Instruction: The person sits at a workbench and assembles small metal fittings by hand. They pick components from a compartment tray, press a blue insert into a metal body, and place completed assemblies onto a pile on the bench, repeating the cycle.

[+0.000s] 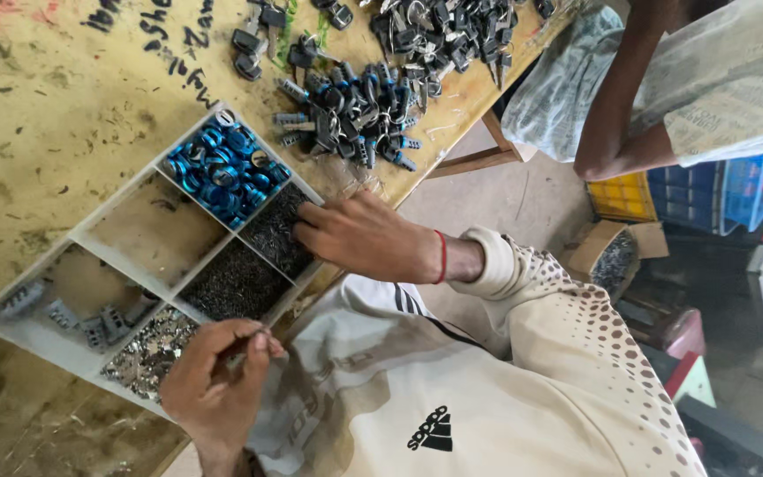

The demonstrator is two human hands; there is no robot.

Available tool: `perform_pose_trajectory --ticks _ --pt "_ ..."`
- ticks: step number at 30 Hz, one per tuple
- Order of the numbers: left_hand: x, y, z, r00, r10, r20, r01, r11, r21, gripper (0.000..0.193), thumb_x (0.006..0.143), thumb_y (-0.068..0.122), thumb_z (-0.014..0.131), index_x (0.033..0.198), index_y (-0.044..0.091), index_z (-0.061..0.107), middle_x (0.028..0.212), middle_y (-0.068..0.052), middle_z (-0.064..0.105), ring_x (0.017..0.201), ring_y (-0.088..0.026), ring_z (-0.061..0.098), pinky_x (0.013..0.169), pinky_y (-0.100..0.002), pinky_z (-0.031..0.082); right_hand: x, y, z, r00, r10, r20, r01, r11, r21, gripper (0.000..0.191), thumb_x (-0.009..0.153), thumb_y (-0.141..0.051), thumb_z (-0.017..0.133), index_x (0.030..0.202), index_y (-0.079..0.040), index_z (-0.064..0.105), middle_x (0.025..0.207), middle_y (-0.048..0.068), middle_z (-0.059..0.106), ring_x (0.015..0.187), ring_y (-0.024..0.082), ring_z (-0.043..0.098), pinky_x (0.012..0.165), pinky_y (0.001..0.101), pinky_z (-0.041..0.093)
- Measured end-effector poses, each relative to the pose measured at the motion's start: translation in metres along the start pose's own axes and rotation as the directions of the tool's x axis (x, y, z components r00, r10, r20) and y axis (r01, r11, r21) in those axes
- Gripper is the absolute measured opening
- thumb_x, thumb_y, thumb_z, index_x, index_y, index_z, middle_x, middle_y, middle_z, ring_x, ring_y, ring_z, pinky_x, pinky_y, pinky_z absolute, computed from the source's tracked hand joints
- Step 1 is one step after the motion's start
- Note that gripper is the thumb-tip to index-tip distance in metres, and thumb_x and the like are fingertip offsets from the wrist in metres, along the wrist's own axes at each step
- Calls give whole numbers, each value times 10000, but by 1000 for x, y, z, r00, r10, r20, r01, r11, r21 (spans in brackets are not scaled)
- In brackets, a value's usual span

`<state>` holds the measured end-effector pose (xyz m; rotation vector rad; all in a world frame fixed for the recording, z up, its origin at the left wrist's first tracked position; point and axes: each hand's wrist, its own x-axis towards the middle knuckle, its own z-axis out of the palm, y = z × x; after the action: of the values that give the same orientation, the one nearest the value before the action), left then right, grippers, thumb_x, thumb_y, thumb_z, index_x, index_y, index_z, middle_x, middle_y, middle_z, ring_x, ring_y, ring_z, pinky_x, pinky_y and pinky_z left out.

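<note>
1. The table (55,132), yellow and scuffed, carries everything and runs away from both grips.
2. A white divided tray (90,231) lies on it, directly under both hands.
3. A heap of black lock cylinders (355,110) is seen beyond the right hand, well apart from its grip.
4. The right hand (368,237) is stretched out from a cream sleeve, palm down, a red band at the wrist; its fingertips are dipped together into the compartment of dark small parts (277,231). Whether anything is pinched cannot be told.
5. The left hand (214,380) is raised at the tray's near edge, wrist bent, thumb and fingers pressed together on a small piece (258,334).
6. Blue rings (222,168) fill the compartment just beyond the right grip.
7. Silvery bits (147,349) lie just beside the left grip.
</note>
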<state>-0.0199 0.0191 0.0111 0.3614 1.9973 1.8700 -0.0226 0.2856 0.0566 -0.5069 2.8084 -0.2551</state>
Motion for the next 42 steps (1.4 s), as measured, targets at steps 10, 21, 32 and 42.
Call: perform_pose_trajectory --ticks 10,21,32,42 --pt "10 4 -3 972 185 144 -204 970 129 222 803 -27 780 1005 8 694 924 -122 729 833 -237 764 731 -327 617 20 3 2 994 105 13 -105 967 231 194 899 -200 701 982 -57 599 934 104 581 709 280 657 582 432 496" --pt "12 -1 -7 973 127 192 -161 972 170 227 765 -15 794 966 46 705 856 -105 732 771 -229 761 711 -334 616 16 5 1 981 192 -23 -165 892 420 153 925 -175 729 1057 -129 667 964 42 615 766 245 685 643 397 541" --pt "-22 -29 -7 991 -98 96 90 993 78 168 858 18 716 1010 23 647 928 -131 743 750 -172 742 691 -292 600 14 0 -8 980 193 -41 -46 428 903 122 971 -168 778 1065 -132 710 996 17 699 801 187 699 648 316 560" --pt "-41 -48 -5 900 -433 -43 310 707 -636 103 1043 18 584 1121 -50 589 1125 -238 656 986 -249 700 910 -383 618 29 -45 1 954 153 -258 141 533 834 191 985 -171 791 1128 -81 703 1126 67 655 876 194 722 691 273 597"
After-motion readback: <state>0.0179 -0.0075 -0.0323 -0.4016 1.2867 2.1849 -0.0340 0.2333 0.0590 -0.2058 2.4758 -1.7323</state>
